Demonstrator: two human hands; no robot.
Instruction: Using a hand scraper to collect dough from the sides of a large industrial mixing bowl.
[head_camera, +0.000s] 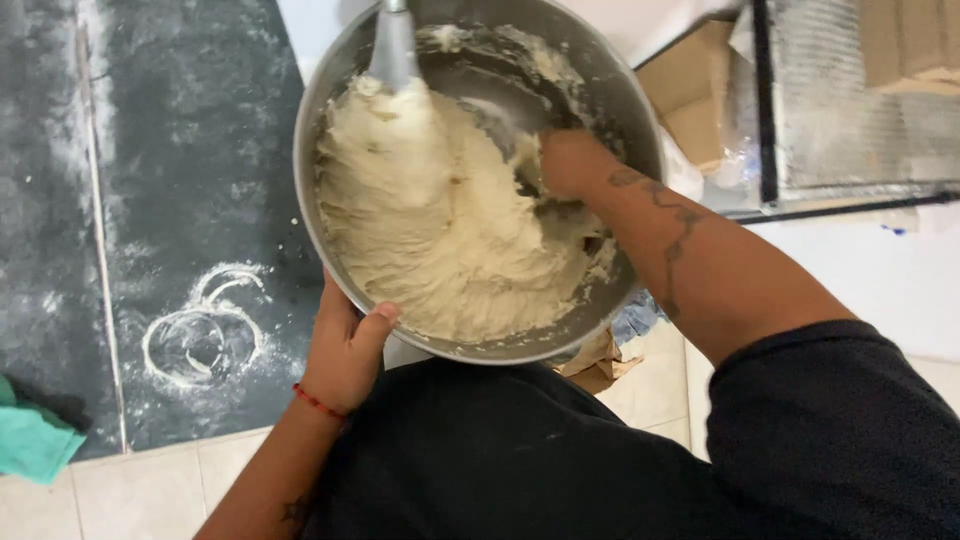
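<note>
A large steel mixing bowl (640, 110) holds a big mass of pale, sticky dough (430, 220). A metal mixer hook (392, 45) comes down into the dough at the bowl's far side. My left hand (345, 350) grips the bowl's near rim, thumb over the edge; a red thread bracelet is on that wrist. My right hand (570, 160) reaches down inside the bowl, fingers buried in the dough at the right side, so its fingers are hidden. My tattooed forearm crosses the bowl's right rim.
Dark floor tiles (190, 150) dusted with flour, with ring marks (200, 335), lie left. A teal cloth (30, 440) sits at the lower left. Cardboard boxes (690, 90) and a metal-framed rack (850, 100) stand at the upper right. Crumpled brown paper (595, 360) lies under the bowl.
</note>
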